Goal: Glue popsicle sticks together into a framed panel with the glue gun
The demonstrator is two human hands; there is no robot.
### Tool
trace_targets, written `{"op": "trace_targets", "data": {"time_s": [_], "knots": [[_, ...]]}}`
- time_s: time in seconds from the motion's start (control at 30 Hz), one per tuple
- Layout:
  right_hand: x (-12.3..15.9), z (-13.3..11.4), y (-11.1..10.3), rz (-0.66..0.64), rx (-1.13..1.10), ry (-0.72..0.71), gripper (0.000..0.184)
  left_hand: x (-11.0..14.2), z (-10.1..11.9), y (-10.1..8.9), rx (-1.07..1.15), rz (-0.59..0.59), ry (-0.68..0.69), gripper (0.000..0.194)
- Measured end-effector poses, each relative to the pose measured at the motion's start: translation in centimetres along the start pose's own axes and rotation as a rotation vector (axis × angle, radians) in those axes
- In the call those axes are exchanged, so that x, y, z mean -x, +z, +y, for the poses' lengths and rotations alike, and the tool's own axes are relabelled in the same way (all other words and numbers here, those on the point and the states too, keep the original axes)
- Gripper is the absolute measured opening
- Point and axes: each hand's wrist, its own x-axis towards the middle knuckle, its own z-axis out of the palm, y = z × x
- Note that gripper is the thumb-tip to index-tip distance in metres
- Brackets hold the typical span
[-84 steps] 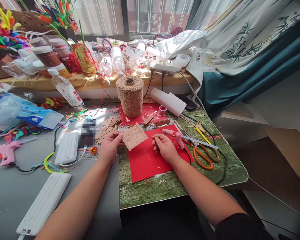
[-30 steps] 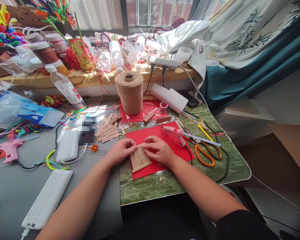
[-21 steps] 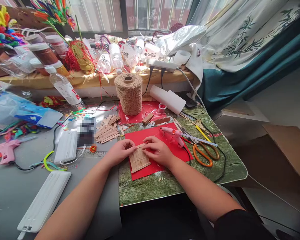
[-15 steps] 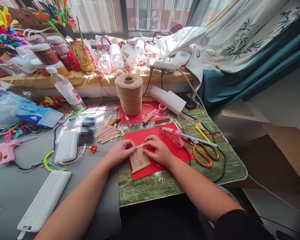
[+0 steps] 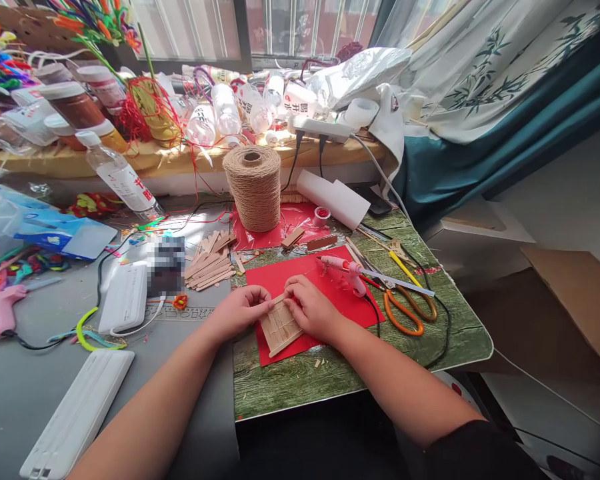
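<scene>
A small panel of popsicle sticks (image 5: pixel 279 328), with a crosswise stick along its near end, is held over a sheet of red paper (image 5: pixel 265 275). My left hand (image 5: pixel 241 311) pinches its upper left corner between thumb and fingers. On the panel's right side, my right hand (image 5: pixel 311 308) is closed on the edge, its fingertips partly covering the far end. Just right of the paper's middle rests a pink hot glue gun (image 5: pixel 344 268) with a glue stick in its back. Loose popsicle sticks (image 5: pixel 211 267) lie heaped beyond my left hand.
A spool of jute twine (image 5: pixel 253 190) stands behind the paper. Orange-handled scissors (image 5: pixel 404 312) lie to the right, near a white paper roll (image 5: pixel 333 200). Power strips (image 5: pixel 80 413) and a second glue gun (image 5: pixel 3 310) are at left. Bottles (image 5: pixel 123 177) line the back.
First only my left hand held the panel, raised; then both hands took it lower over the red paper. Lately the panel has tilted slightly and my right-hand fingers have closed further around its edge.
</scene>
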Motion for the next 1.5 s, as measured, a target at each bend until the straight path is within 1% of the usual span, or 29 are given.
{"op": "trace_targets", "data": {"time_s": [0.07,0.13,0.23,0.33,0.4,0.5,0.6,0.67,0.73,0.83,1.0,1.13,1.23,1.37,1.5], "knots": [[-0.1,0.1,0.0,0.051,-0.026,0.004,0.007,-0.1,-0.1,-0.1,0.006,0.000,-0.006,0.034],[-0.2,0.3,-0.1,0.156,-0.095,0.038,0.007,-0.1,-0.2,-0.2,0.005,0.014,-0.008,0.035],[-0.2,0.9,-0.4,0.288,-0.261,0.162,0.004,-0.1,-0.2,-0.4,0.028,0.037,0.000,0.036],[-0.1,1.4,-0.5,0.350,-0.427,0.299,0.008,-0.1,-0.1,-0.5,0.079,0.042,0.035,0.036],[-0.1,1.6,-0.3,0.341,-0.542,0.365,0.014,-0.1,0.0,-0.5,0.109,0.055,0.062,0.036],[-0.2,1.7,0.0,0.259,-0.715,0.421,0.027,-0.2,0.0,-0.5,0.155,0.101,0.085,0.036],[-0.4,1.6,0.1,0.208,-0.840,0.476,0.038,-0.3,-0.2,-0.7,0.197,0.161,0.108,0.037],[-0.5,1.7,-0.1,0.204,-0.891,0.490,0.046,-0.4,-0.2,-0.7,0.220,0.198,0.125,0.036],[-0.6,1.8,-0.3,0.233,-0.895,0.467,0.051,-0.4,-0.1,-0.7,0.240,0.209,0.133,0.037],[-0.6,2.0,-0.6,0.278,-0.877,0.438,0.050,-0.2,0.3,-0.6,0.253,0.185,0.124,0.042],[-0.6,2.2,-0.5,0.285,-0.856,0.471,0.046,0.1,0.6,-0.4,0.178,0.218,0.148,0.037],[-0.5,2.5,-0.4,0.331,-0.871,0.508,0.041,0.0,0.2,-0.7,0.175,0.247,0.171,0.038],[-0.5,2.6,-0.3,0.340,-0.876,0.499,0.039,-0.1,-0.1,-0.9,0.176,0.255,0.163,0.038],[-0.5,2.5,-0.4,0.357,-0.848,0.476,0.039,-0.3,-0.1,-0.8,0.179,0.242,0.146,0.038],[-0.5,2.5,-0.5,0.334,-0.813,0.459,0.041,-0.3,0.1,-0.5,0.157,0.206,0.136,0.039]]}}
